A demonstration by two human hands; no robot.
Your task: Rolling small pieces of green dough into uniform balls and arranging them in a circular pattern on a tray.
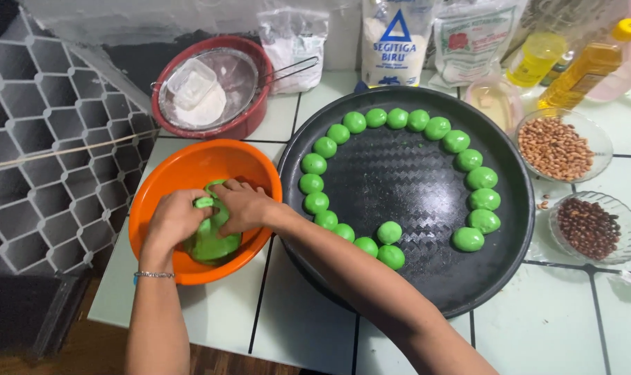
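Both hands, the left hand [175, 221] and the right hand [240, 206], close their grip on a lump of green dough [211, 243] inside an orange bowl [190, 167] on the tiled table [537, 326]. Just beside it, green dough balls [482, 178] ring a round black tray [412, 187]. Two glass dishes of peanuts [557, 147] and dark beans [587, 226] stand beyond the tray.

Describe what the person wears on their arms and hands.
Both forearms are bare, with no sleeves in view and no gloves. The left hand has a thin silvery chain bracelet at the wrist. The right hand shows no bracelet; rings cannot be made out on either hand.
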